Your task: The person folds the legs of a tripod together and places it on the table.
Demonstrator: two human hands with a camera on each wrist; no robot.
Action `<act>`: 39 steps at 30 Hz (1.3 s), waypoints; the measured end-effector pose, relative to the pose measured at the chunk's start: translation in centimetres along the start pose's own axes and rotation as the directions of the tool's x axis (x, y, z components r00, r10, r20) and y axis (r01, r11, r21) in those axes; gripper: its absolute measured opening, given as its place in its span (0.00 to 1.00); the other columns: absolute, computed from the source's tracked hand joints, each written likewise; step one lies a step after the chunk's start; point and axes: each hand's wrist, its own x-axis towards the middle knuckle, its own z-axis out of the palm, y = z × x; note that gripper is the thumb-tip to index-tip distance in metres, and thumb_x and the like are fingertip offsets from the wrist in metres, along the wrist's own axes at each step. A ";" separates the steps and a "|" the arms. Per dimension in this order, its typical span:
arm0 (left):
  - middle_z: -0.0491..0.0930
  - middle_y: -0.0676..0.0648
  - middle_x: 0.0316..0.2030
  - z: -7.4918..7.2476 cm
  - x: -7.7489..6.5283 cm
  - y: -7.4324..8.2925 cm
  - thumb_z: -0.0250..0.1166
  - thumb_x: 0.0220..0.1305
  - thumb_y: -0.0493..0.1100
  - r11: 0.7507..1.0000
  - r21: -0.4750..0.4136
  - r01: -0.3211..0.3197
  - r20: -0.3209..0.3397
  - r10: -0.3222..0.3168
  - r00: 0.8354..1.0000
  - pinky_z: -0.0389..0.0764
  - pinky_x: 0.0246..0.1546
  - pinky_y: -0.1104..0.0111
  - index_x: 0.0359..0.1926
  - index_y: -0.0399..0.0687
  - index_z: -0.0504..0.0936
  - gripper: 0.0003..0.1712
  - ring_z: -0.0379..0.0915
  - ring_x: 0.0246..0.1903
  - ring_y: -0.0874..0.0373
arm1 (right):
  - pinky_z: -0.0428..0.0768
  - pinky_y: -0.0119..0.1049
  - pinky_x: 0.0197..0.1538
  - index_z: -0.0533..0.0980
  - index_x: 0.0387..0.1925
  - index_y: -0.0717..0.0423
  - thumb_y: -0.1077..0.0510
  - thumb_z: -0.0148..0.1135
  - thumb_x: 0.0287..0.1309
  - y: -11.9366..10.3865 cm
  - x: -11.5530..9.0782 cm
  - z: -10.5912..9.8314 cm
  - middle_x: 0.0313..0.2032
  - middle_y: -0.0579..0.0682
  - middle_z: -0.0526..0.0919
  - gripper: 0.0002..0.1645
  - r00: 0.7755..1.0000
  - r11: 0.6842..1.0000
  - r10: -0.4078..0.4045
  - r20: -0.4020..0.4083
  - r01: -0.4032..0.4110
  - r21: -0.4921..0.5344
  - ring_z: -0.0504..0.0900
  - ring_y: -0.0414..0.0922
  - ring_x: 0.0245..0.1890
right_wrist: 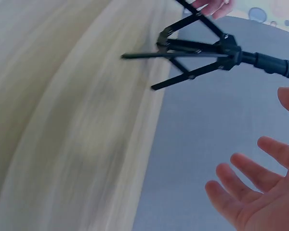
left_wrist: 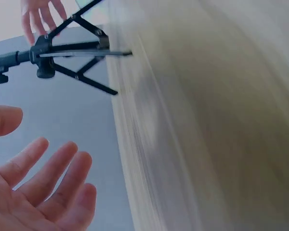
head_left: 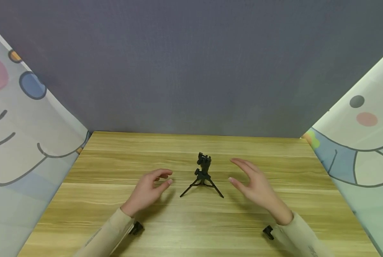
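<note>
A small black tripod (head_left: 204, 175) stands upright on the wooden table, its legs spread and a clamp-like head on top. To its left hovers my left hand (head_left: 150, 189), fingers loosely bent and apart from it. My right hand (head_left: 254, 185) is on the other side, thumb and fingers spread, also not touching the tripod. In the left wrist view the tripod's legs and braces (left_wrist: 77, 53) appear sideways beyond the relaxed left fingers (left_wrist: 62, 178). The right wrist view shows the tripod (right_wrist: 226, 50) past the right fingers (right_wrist: 241, 178), with nothing held.
The wood-grain table (head_left: 191, 228) ends at a dark grey panel (head_left: 191, 71) behind. Cartoon-printed curtains (head_left: 15, 142) hang along both sides. Each sleeve carries a small black mount (head_left: 136, 228) near the wrist.
</note>
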 end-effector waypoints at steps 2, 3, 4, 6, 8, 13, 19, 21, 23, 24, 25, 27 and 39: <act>0.83 0.48 0.50 0.4 0.3 0.3 0.67 0.68 0.44 0.999 -0.042 0.008 0.023 -0.007 1.000 0.79 0.51 0.52 0.56 0.43 0.82 0.18 0.80 0.48 0.55 | 0.76 0.55 0.57 0.70 0.68 0.55 0.56 0.71 0.60 -0.5 0.5 0.1 0.63 0.54 0.75 0.36 1.000 0.998 0.000 0.010 -0.001 0.069 0.76 0.55 0.59; 0.83 0.48 0.50 0.6 0.4 0.5 0.67 0.68 0.44 0.998 -0.057 0.009 0.034 -0.007 0.999 0.79 0.51 0.53 0.56 0.43 0.82 0.18 0.80 0.48 0.56 | 0.77 0.53 0.56 0.70 0.68 0.54 0.57 0.70 0.61 -0.6 0.7 0.2 0.63 0.53 0.75 0.35 1.000 0.993 0.005 0.018 -0.007 0.118 0.76 0.54 0.59; 0.84 0.47 0.50 0.8 0.6 0.6 0.66 0.68 0.44 0.998 -0.069 0.010 0.043 -0.007 0.999 0.80 0.51 0.55 0.55 0.43 0.82 0.17 0.80 0.47 0.56 | 0.78 0.52 0.56 0.70 0.68 0.54 0.58 0.69 0.62 -0.8 0.9 0.4 0.63 0.53 0.75 0.34 0.999 0.984 0.013 0.029 -0.018 0.175 0.76 0.53 0.59; 0.84 0.46 0.49 1.2 0.8 0.8 0.66 0.68 0.43 0.995 -0.101 0.018 0.061 -0.011 0.998 0.80 0.50 0.58 0.55 0.43 0.82 0.17 0.80 0.47 0.57 | 0.78 0.50 0.57 0.70 0.68 0.53 0.61 0.67 0.63 -1.2 1.4 0.6 0.63 0.53 0.75 0.33 0.998 0.956 0.034 0.053 -0.048 0.291 0.76 0.52 0.60; 0.84 0.45 0.48 1.7 1.1 0.9 0.66 0.68 0.43 0.990 -0.136 0.025 0.074 -0.015 0.997 0.81 0.47 0.61 0.54 0.42 0.82 0.16 0.80 0.46 0.57 | 0.76 0.50 0.59 0.69 0.68 0.55 0.63 0.66 0.64 -1.5 1.8 1.0 0.63 0.54 0.75 0.32 0.997 0.917 0.048 0.067 -0.071 0.393 0.75 0.52 0.61; 0.84 0.47 0.44 2.9 1.6 1.0 0.67 0.68 0.43 0.977 -0.205 0.053 0.098 -0.034 0.995 0.82 0.44 0.65 0.52 0.41 0.82 0.15 0.80 0.42 0.56 | 0.75 0.50 0.60 0.70 0.67 0.56 0.66 0.65 0.64 -2.7 3.0 1.6 0.63 0.57 0.75 0.31 0.998 0.846 0.035 0.059 -0.061 0.530 0.75 0.52 0.61; 0.85 0.46 0.42 4.0 2.0 1.4 0.68 0.65 0.37 0.980 -0.199 0.026 0.102 -0.005 0.995 0.81 0.42 0.64 0.47 0.41 0.84 0.10 0.81 0.38 0.58 | 0.76 0.48 0.59 0.70 0.67 0.54 0.68 0.65 0.63 -3.9 4.3 2.0 0.61 0.54 0.77 0.32 0.999 0.814 -0.008 0.042 -0.018 0.580 0.76 0.52 0.60; 0.85 0.45 0.42 4.4 2.2 1.5 0.69 0.65 0.37 0.981 -0.193 0.008 0.100 0.012 0.995 0.81 0.42 0.63 0.45 0.41 0.85 0.08 0.81 0.37 0.59 | 0.77 0.48 0.59 0.70 0.67 0.56 0.68 0.65 0.63 -4.2 4.6 2.1 0.61 0.54 0.77 0.32 0.999 0.813 -0.018 0.037 -0.007 0.582 0.76 0.51 0.60; 0.85 0.46 0.41 4.7 2.2 1.6 0.69 0.64 0.39 0.981 -0.193 -0.009 0.094 0.028 0.995 0.81 0.42 0.64 0.43 0.41 0.85 0.08 0.81 0.36 0.60 | 0.77 0.48 0.58 0.70 0.67 0.57 0.68 0.65 0.62 -4.4 4.8 2.1 0.61 0.55 0.77 0.32 0.999 0.813 -0.020 0.033 -0.003 0.583 0.77 0.49 0.59; 0.85 0.46 0.41 4.9 2.3 1.7 0.70 0.64 0.39 0.981 -0.193 -0.012 0.092 0.030 0.995 0.81 0.41 0.64 0.43 0.42 0.86 0.08 0.81 0.35 0.60 | 0.77 0.48 0.58 0.71 0.66 0.57 0.69 0.66 0.62 -4.4 4.9 2.2 0.61 0.56 0.77 0.31 0.999 0.813 -0.019 0.028 0.000 0.583 0.77 0.48 0.59; 0.85 0.48 0.40 5.0 2.3 1.8 0.70 0.63 0.40 0.980 -0.198 -0.013 0.091 0.032 0.995 0.81 0.40 0.65 0.42 0.44 0.86 0.08 0.81 0.35 0.60 | 0.78 0.48 0.58 0.71 0.66 0.58 0.69 0.66 0.62 -4.5 5.0 2.2 0.60 0.56 0.78 0.31 1.000 0.813 -0.017 0.022 0.001 0.582 0.77 0.48 0.58; 0.85 0.51 0.39 5.3 2.4 1.8 0.71 0.63 0.41 0.980 -0.199 -0.016 0.086 0.034 0.996 0.81 0.39 0.65 0.41 0.46 0.86 0.07 0.81 0.35 0.61 | 0.78 0.49 0.57 0.73 0.64 0.59 0.69 0.66 0.61 -4.6 5.2 2.4 0.59 0.57 0.79 0.30 1.000 0.810 -0.009 0.006 0.004 0.587 0.78 0.48 0.57; 0.84 0.58 0.36 6.0 2.7 2.3 0.72 0.62 0.42 0.987 -0.159 0.000 0.087 0.014 0.996 0.81 0.38 0.67 0.39 0.51 0.86 0.05 0.79 0.34 0.63 | 0.83 0.45 0.48 0.79 0.53 0.62 0.73 0.67 0.58 -5.4 5.8 2.9 0.51 0.56 0.83 0.21 0.993 0.823 -0.014 -0.115 0.076 0.563 0.82 0.47 0.48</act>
